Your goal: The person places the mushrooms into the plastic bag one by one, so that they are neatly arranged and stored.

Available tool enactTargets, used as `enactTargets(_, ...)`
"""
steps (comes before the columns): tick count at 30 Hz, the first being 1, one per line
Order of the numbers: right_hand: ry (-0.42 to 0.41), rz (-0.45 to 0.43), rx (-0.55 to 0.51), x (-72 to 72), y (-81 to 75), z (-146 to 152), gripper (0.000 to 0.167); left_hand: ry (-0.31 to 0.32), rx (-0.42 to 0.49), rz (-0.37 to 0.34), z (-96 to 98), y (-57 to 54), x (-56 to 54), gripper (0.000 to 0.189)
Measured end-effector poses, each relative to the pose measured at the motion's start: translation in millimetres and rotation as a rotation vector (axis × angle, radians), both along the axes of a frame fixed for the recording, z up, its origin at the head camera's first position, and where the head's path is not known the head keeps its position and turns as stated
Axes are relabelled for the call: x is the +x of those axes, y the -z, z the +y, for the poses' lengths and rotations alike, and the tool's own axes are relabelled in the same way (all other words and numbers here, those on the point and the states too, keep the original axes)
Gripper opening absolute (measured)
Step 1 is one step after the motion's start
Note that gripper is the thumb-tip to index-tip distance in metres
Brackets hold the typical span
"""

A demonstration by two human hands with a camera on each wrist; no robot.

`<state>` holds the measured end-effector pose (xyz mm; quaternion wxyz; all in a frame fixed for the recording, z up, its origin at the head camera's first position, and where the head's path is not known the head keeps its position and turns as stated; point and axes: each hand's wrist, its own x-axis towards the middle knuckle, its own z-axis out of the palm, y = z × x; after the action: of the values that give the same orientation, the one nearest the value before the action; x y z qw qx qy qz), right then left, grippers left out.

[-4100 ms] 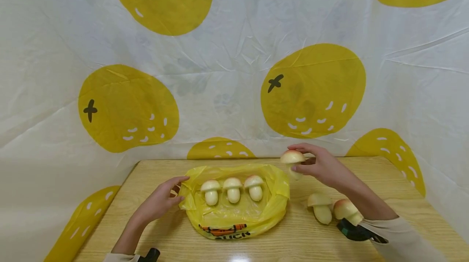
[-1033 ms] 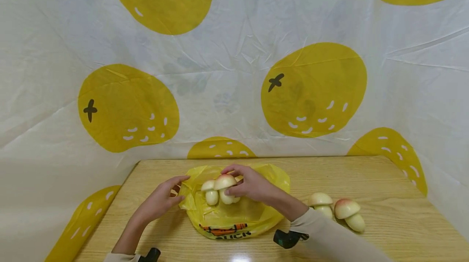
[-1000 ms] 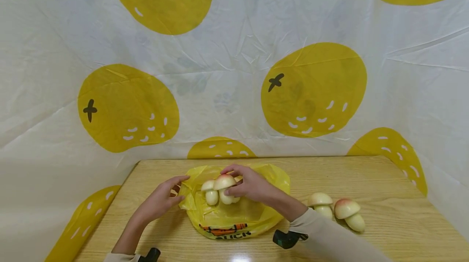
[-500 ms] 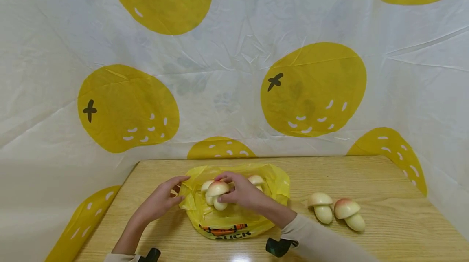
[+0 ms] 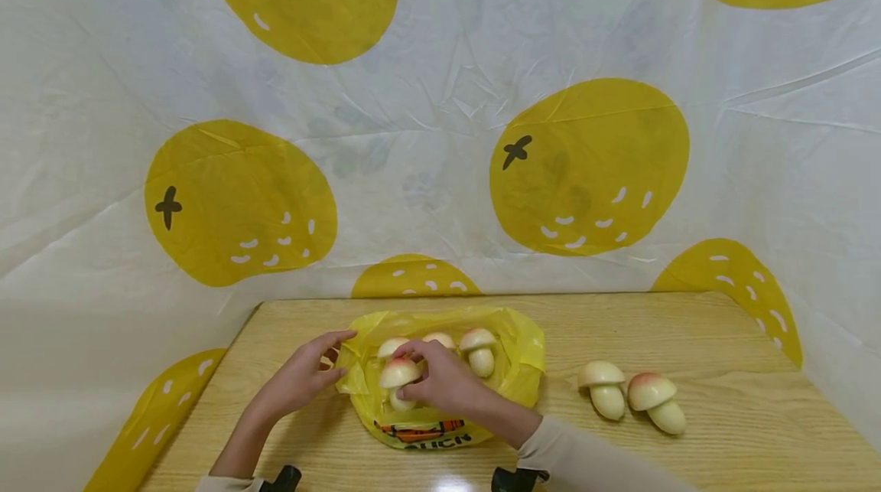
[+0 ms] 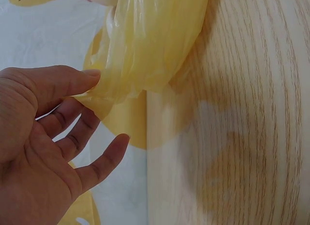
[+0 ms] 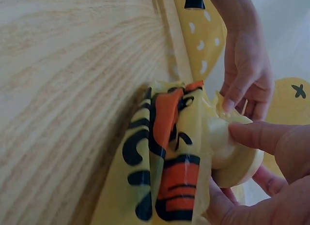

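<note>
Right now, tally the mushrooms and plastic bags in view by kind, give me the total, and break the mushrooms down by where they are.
Yellow plastic bag: 1
Mushrooms: 6 (1 held in the right hand, 3 lying in the bag, 2 on the table)
Total: 7

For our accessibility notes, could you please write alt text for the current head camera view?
A person's right hand holds a mushroom at an open yellow plastic bag, while the left hand pinches the bag's left edge. Three more mushrooms lie in the bag; two others lie on the wooden table to its right.
</note>
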<state>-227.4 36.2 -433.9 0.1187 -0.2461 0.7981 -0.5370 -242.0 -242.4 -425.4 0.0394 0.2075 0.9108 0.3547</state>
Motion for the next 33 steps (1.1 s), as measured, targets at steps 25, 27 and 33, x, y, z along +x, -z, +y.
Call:
enactTargets(25,0.057,0.106,0.233,14.9,4.8,-11.1,0.039,0.009,0.01,-0.002,-0.3,-0.3,-1.9,0.053)
enactTargets(27,0.066,0.13,0.254,16.2,6.0,-11.0,0.041,0.01,0.014,-0.006,-0.2,0.1,-1.6,0.053)
enactTargets(33,0.102,0.163,0.302,19.5,8.4,-11.5,0.044,0.016,0.012,-0.005,-0.3,2.5,-1.2,0.054)
